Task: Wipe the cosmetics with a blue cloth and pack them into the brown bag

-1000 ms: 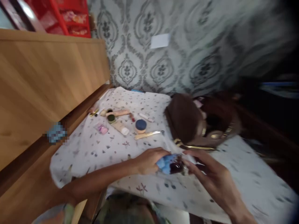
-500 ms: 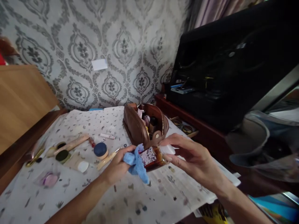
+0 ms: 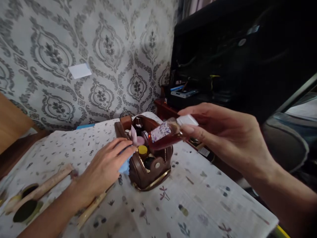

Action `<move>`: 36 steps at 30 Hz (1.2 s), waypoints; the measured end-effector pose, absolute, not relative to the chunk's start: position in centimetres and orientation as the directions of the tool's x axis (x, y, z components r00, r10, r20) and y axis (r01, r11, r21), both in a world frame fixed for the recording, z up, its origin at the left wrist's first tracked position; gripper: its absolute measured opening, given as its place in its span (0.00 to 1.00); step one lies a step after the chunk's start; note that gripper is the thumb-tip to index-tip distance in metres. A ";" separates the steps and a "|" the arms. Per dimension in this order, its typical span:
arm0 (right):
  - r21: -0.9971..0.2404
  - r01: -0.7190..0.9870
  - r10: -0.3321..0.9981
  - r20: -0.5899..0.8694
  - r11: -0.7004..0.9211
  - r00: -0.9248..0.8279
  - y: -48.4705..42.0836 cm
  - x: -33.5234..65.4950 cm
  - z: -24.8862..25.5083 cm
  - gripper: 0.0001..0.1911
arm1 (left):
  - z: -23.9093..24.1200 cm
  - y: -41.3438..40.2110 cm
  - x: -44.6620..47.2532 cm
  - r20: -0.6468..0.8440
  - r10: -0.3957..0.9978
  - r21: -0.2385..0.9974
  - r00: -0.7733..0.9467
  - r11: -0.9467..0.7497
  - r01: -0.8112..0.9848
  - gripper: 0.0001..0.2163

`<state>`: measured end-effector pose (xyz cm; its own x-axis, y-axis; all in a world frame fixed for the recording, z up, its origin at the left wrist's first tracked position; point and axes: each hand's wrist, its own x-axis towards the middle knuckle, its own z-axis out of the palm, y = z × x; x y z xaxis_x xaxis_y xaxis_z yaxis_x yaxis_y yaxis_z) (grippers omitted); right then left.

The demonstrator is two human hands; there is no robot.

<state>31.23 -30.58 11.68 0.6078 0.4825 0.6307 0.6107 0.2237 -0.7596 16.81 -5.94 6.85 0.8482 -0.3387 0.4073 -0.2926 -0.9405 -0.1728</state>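
Observation:
My right hand (image 3: 223, 135) pinches the white cap end of a perfume bottle (image 3: 164, 134) with reddish liquid and a floral label. The bottle is tilted above the open brown cosmetic bag (image 3: 155, 173). At the bag's left side, my left hand (image 3: 109, 165) has its fingers curled over the edge, with a blue cloth (image 3: 125, 167) tucked under them. Inside the bag are a yellow-lidded container (image 3: 142, 150), a pink item (image 3: 138, 141) and a dark bottle with a shiny top (image 3: 138, 123).
On the patterned tablecloth (image 3: 198, 198), a dark green-lidded jar (image 3: 26, 211) and a long pinkish tube (image 3: 47, 185) lie to the left. A wooden-handled item (image 3: 91, 208) is partly under my left forearm. A large black screen (image 3: 235, 66) stands on the right.
My right hand has lifted the bottle away from the cloth and over the bag. My left hand, keeping the cloth, has moved to the bag's edge. The view has shifted closer to the bag.

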 end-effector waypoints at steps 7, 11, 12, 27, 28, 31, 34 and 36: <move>-0.616 0.768 0.553 0.707 0.176 0.441 -24.1 37.9 12.1 0.14 | 4.9 -6.0 15.3 0.490 -0.255 -0.133 0.834 -0.967 -0.217 0.35; -0.493 0.869 0.670 0.660 0.047 0.339 -18.9 40.0 12.8 0.11 | 4.1 -5.8 14.7 0.492 -0.238 -0.104 0.838 -0.971 -0.214 0.33; -0.466 0.884 0.702 0.636 0.020 0.320 -17.8 40.3 12.9 0.11 | 4.0 -5.7 14.5 0.490 -0.233 -0.100 0.840 -0.972 -0.212 0.32; -0.407 0.913 0.958 0.277 0.040 0.081 -11.4 40.9 10.2 0.09 | 2.7 -5.7 14.0 0.531 -0.175 -0.078 0.829 -0.984 -0.158 0.31; -0.401 0.915 0.963 0.257 0.036 0.074 -11.2 40.8 10.0 0.09 | 2.7 -5.7 14.0 0.529 -0.175 -0.080 0.831 -0.984 -0.157 0.31; -0.393 0.920 0.972 0.220 0.011 0.082 -10.4 40.7 9.6 0.08 | 2.7 -5.6 13.9 0.520 -0.187 -0.091 0.833 -0.982 -0.164 0.31; -0.394 0.919 0.973 0.198 -0.033 0.120 -9.8 40.6 9.6 0.09 | 2.8 -5.6 13.9 0.518 -0.188 -0.102 0.834 -0.982 -0.158 0.30; -0.397 0.916 0.975 0.178 -0.051 0.131 -9.5 40.5 9.8 0.09 | 2.9 -5.6 13.9 0.494 -0.203 -0.122 0.845 -0.979 -0.163 0.31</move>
